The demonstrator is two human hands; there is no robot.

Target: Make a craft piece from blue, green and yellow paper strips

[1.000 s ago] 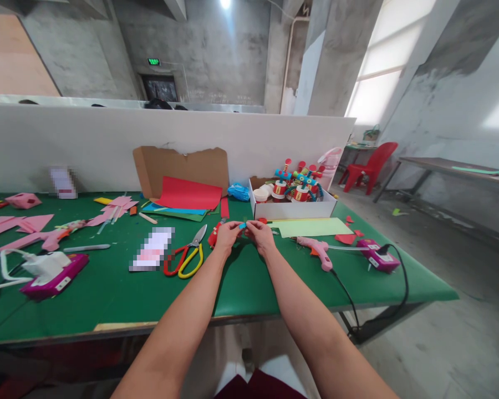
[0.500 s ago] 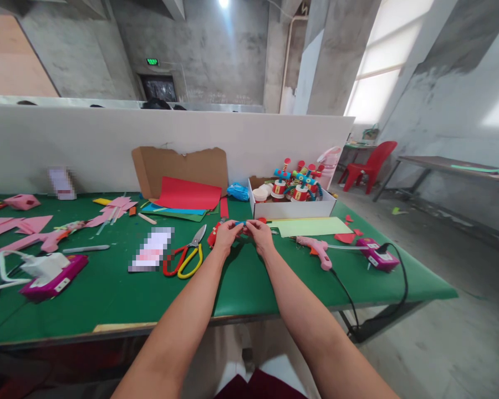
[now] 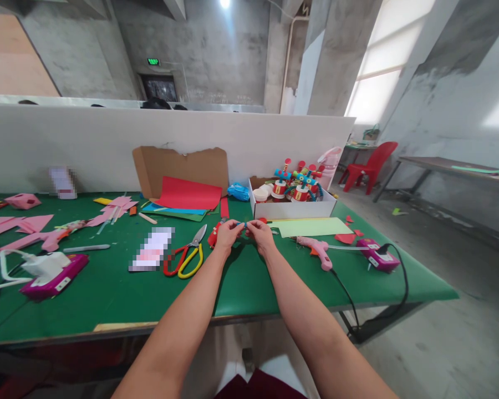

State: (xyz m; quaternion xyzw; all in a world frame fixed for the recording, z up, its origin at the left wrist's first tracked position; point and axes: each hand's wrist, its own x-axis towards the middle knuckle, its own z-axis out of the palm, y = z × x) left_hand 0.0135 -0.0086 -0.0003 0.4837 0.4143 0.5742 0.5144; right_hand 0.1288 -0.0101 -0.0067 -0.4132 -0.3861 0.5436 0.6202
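Over this green surface (image 3: 249,293), we have a small, slim blue piece (image 3: 245,224) pinched between our hands (image 3: 227,236)!

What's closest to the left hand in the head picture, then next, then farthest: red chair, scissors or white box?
1. Scissors, just left of the left hand.
2. White box, to the hand's right, farther back on the table.
3. Red chair, far right, beyond the table.

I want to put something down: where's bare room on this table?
The table looks bare along its front edge, between the left purple power strip and scissors, and between your right forearm and right pink glue gun. Crowded: the back, around the red paper and boxed toy robots, and the far left.
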